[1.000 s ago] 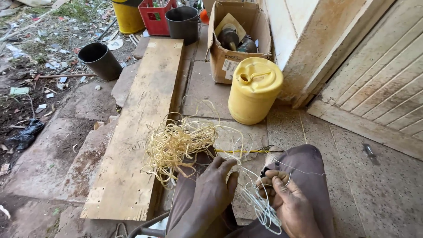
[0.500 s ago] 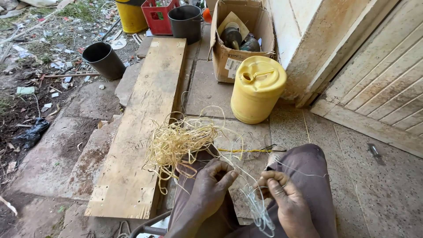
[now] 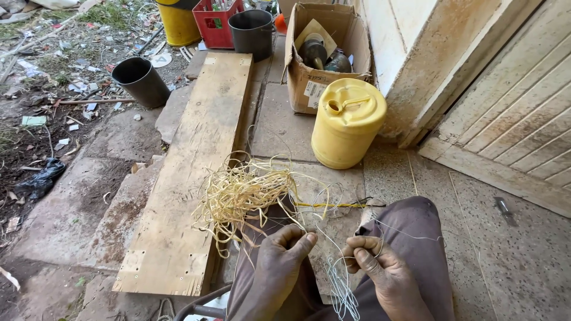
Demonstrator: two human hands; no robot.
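A: Hands?
B: Left hand (image 3: 284, 261) and right hand (image 3: 380, 270) low over the lap, fingers (image 3: 297, 242) of each pressed together, pinching thin pale fibre strands (image 3: 340, 285) that hang between them.
A: Source of the strands?
B: Tangled straw-coloured fibre bundle (image 3: 241, 193) at 11 o'clock from the hands, lying partly on the wooden plank (image 3: 190, 172). Yellow jerrycan (image 3: 347, 123) at 1 o'clock, cardboard box (image 3: 324, 53) beyond it.
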